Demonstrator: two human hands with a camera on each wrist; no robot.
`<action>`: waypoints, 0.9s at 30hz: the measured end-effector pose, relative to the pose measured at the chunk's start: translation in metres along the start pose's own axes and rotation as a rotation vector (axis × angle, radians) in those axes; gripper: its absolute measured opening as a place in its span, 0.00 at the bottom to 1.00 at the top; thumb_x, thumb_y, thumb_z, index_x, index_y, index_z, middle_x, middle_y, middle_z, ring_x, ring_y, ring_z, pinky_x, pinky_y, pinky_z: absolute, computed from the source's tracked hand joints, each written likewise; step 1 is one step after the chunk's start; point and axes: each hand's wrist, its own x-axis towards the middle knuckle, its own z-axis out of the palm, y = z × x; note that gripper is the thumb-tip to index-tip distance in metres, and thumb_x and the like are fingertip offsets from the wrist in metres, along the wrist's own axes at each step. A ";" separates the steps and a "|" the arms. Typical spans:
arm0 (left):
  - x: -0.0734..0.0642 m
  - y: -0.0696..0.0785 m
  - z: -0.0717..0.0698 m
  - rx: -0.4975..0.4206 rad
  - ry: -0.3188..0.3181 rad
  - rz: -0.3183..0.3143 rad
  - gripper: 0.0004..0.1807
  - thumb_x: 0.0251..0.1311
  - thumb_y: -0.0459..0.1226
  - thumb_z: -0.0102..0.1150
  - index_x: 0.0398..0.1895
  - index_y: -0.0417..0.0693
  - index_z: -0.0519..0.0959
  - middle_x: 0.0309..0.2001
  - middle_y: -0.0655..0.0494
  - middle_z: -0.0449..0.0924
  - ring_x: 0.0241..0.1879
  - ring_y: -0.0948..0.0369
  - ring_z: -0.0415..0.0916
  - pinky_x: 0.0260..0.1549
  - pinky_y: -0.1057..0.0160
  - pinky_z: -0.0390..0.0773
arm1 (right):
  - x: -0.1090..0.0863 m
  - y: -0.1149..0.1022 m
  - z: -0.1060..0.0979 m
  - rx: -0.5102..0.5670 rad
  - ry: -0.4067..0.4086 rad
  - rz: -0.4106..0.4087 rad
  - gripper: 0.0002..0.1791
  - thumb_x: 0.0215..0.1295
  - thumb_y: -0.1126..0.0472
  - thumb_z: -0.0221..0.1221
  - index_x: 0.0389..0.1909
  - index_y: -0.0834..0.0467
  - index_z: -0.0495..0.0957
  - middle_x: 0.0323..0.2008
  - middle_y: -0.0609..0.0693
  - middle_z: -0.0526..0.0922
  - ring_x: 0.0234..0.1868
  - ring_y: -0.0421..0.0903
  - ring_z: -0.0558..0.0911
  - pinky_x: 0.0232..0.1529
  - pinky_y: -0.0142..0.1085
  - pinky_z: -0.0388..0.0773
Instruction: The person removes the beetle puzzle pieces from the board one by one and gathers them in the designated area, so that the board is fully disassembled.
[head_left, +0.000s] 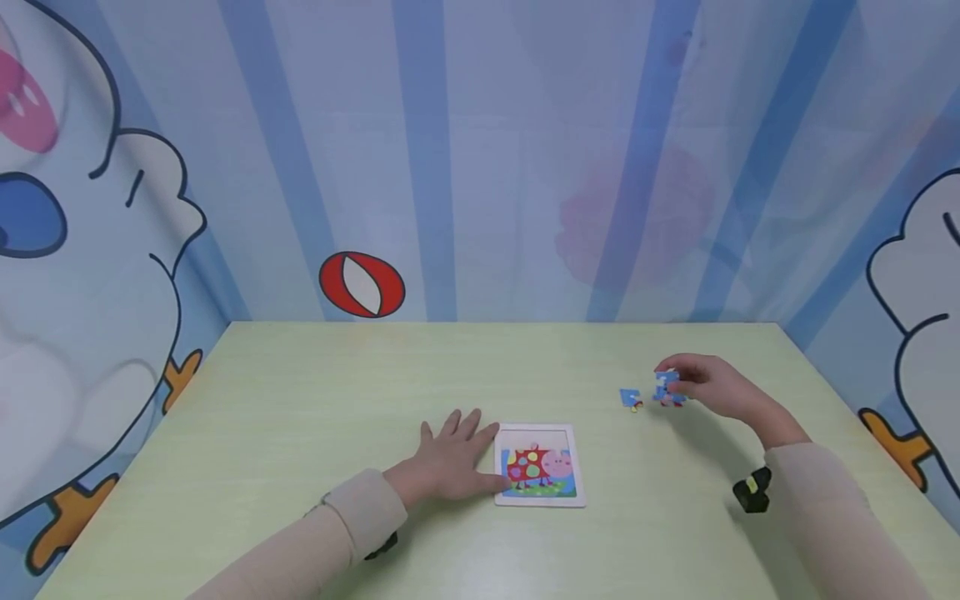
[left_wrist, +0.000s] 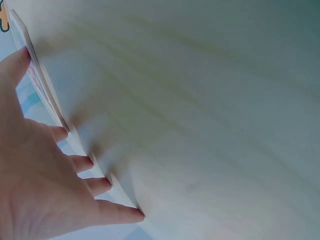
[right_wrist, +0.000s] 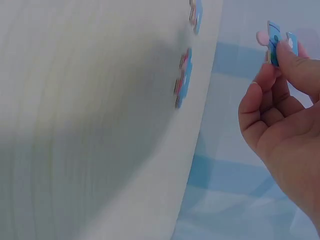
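Observation:
My left hand (head_left: 448, 463) lies with fingers spread on the table, its thumb on the left edge of a white puzzle tray (head_left: 577, 498). In the left wrist view the thumb (left_wrist: 20, 62) presses that tray's rim. Joined pieces (head_left: 536, 471) in the tray show a pink pig with a red spotted body; the strip above them is plain white. Over at the right, my right hand (head_left: 708, 385) pinches a blue jigsaw piece (right_wrist: 273, 42) between thumb and fingers, raised above the tabletop. Beneath it lies another blue and red piece (right_wrist: 184, 80), partly hidden in the head view.
A loose jigsaw piece (head_left: 630, 398) lies just left of the right hand. The pale green table (head_left: 360, 367) meets a blue striped backdrop (head_left: 495, 167) at its far edge. Cartoon-printed panels (head_left: 90, 292) stand along both sides.

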 end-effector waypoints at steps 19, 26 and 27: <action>-0.001 -0.002 0.000 -0.004 0.007 0.006 0.47 0.56 0.66 0.53 0.75 0.56 0.56 0.77 0.47 0.46 0.75 0.42 0.39 0.62 0.27 0.42 | -0.009 0.052 -0.019 -0.017 0.045 0.191 0.21 0.74 0.64 0.47 0.63 0.69 0.67 0.47 0.65 0.74 0.37 0.51 0.75 0.35 0.41 0.74; 0.000 -0.002 0.000 -0.005 0.003 0.003 0.47 0.56 0.66 0.52 0.75 0.56 0.56 0.77 0.48 0.46 0.75 0.43 0.39 0.63 0.28 0.41 | -0.007 0.064 -0.017 0.000 0.013 0.234 0.22 0.71 0.69 0.42 0.63 0.71 0.66 0.46 0.65 0.70 0.35 0.50 0.69 0.33 0.40 0.68; 0.000 -0.002 0.001 -0.003 0.003 0.004 0.47 0.56 0.66 0.52 0.75 0.56 0.56 0.77 0.48 0.46 0.75 0.43 0.39 0.63 0.28 0.41 | -0.007 0.064 -0.016 0.002 0.010 0.240 0.22 0.70 0.70 0.41 0.63 0.71 0.66 0.46 0.65 0.70 0.35 0.50 0.69 0.34 0.40 0.67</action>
